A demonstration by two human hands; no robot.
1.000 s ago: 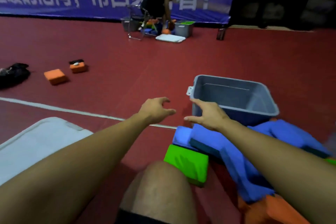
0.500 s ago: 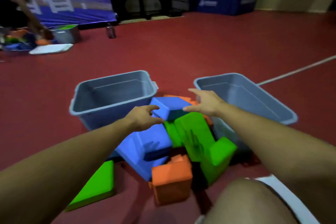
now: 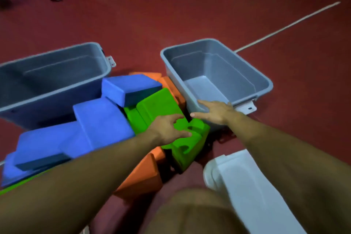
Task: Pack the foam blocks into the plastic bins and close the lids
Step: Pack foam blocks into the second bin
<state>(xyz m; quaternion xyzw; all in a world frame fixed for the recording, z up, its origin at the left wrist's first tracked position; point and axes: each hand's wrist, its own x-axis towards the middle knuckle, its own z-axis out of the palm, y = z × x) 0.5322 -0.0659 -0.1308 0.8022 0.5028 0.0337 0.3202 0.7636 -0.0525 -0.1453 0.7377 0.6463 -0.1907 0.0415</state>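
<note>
Two grey plastic bins stand open on the red floor: the left bin (image 3: 106, 62) and the right bin (image 3: 266, 83), both with nothing inside. Between them lies a pile of foam blocks: blue blocks (image 3: 98, 119), green blocks (image 3: 157, 106) and orange blocks (image 3: 142, 176). My left hand (image 3: 169, 129) rests with fingers spread on a green block (image 3: 186, 148) at the pile's right side. My right hand (image 3: 214, 112) is open, its fingers over the near rim of the right bin, holding nothing.
A white lid (image 3: 247, 186) lies on the floor at the lower right, beside my knee (image 3: 190, 213). A white line (image 3: 284, 28) runs across the floor behind the right bin. Dark items stand at the far upper left.
The view has tilted down and right onto the pile. My left hand moved from the blue block to the green block. My right hand shifted to the right bin's near rim.
</note>
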